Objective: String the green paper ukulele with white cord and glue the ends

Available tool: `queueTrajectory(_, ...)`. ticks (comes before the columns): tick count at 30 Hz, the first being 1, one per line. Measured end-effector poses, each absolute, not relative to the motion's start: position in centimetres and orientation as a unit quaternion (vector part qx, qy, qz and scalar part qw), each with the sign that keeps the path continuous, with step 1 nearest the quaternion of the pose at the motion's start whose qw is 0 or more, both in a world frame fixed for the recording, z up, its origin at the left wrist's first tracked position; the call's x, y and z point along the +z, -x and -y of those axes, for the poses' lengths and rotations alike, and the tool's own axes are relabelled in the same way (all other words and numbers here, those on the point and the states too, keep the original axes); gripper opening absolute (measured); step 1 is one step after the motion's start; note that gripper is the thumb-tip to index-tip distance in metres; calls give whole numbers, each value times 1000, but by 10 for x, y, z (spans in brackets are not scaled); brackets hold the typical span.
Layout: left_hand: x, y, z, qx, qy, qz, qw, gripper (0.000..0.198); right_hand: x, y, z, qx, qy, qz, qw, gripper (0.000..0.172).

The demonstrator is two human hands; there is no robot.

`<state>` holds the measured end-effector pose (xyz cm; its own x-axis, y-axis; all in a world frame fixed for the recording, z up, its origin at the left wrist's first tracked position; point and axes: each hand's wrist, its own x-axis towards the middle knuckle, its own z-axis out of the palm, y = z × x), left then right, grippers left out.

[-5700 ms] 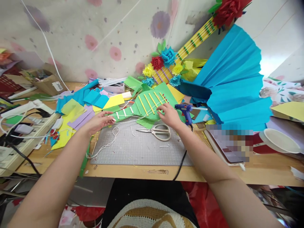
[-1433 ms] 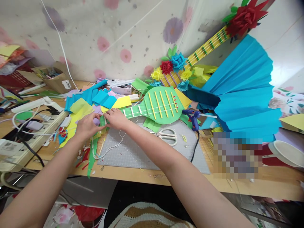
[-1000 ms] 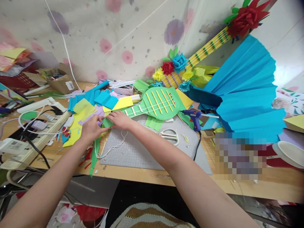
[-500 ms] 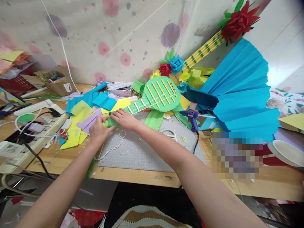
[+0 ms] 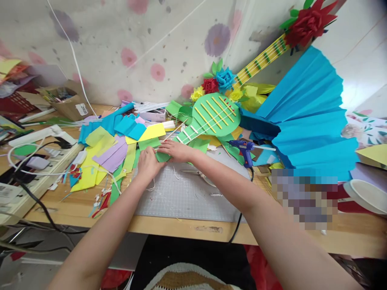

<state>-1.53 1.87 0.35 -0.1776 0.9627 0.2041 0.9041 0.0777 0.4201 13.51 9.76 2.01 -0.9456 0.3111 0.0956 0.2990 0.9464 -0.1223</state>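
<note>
Near the frame's centre, the green paper guitar (image 5: 216, 114) slants more steeply than a moment ago, its neck end (image 5: 162, 157) clamped by left hand (image 5: 148, 163) and right hand (image 5: 177, 151) together, so work seems concentrated there, near the grey mat (image 5: 181, 199).

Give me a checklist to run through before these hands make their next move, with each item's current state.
1. Both hands at the guitar's narrow end: ok, left hand and right hand meet there on the green guitar.
2. Yellow strips in place: ok, side by side across the body.
3. Scissors in full view: not ok, partly hidden behind the right forearm.
4. Mat free of scraps: not ok, thin white bits lie on it.
5. Glue gun switched off: cannot tell, nothing visible shows it.
</note>
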Motion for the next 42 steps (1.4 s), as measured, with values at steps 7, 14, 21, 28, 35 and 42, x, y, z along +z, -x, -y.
queueTrajectory(7,-6,22,-24,264,-646,-712,75,52,20,-144,-96,97,218,965,108,66)
queueTrajectory(14,-14,17,-17,301,-646,-698,59,52,9,-157,-89,69,251,934,245,38)
queueTrajectory(21,-18,13,-17,365,-614,-691,112,56,-3,-149,-72,59,266,923,271,19)
queueTrajectory(28,-17,15,-18,368,-600,-701,112,48,-11,-150,-76,66,258,919,290,18)
queueTrajectory(35,-20,18,-20,370,-593,-705,120,43,-10,-150,-76,49,259,926,271,23)
queueTrajectory(42,-18,18,-18,365,-587,-714,113,52,-12,-149,-75,40,273,923,267,21)
